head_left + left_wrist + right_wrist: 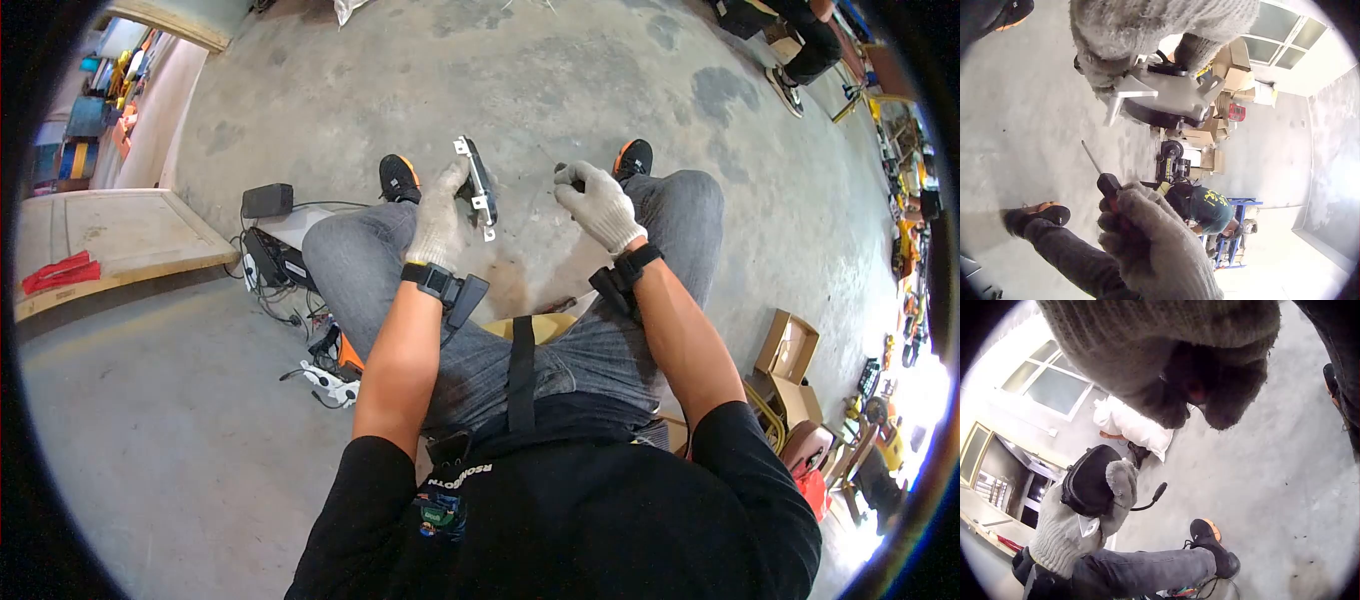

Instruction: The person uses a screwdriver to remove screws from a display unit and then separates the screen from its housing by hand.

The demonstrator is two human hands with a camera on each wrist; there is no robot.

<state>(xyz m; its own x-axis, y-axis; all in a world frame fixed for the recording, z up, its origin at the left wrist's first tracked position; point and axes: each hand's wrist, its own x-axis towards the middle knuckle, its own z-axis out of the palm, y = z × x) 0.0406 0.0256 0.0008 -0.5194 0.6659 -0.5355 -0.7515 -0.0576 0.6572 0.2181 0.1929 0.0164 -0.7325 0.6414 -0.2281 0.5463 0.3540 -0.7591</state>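
Gloved in white knit, my left hand [438, 218] grips a black device with a pale tabbed bracket [480, 190] along its edge. The left wrist view shows the bracket's tabs [1135, 90] standing out from the dark rounded body. A short black cable with a plug [1159, 491] hangs from the device in the right wrist view. Also gloved, my right hand [600, 207] holds a screwdriver [1109, 185] by its dark handle, fingers curled round it. Its thin shaft [1090, 156] points out past the fingers, apart from the device. Both hands are above the floor, between my knees.
A wooden panel with a red cloth [62, 272] is at the left. Beside my left leg lie a black box [268, 201], cables and a white bracket-like piece [328, 382]. An opened cardboard box [787, 350] stands at the right. Another person's leg [815, 50] shows far right.
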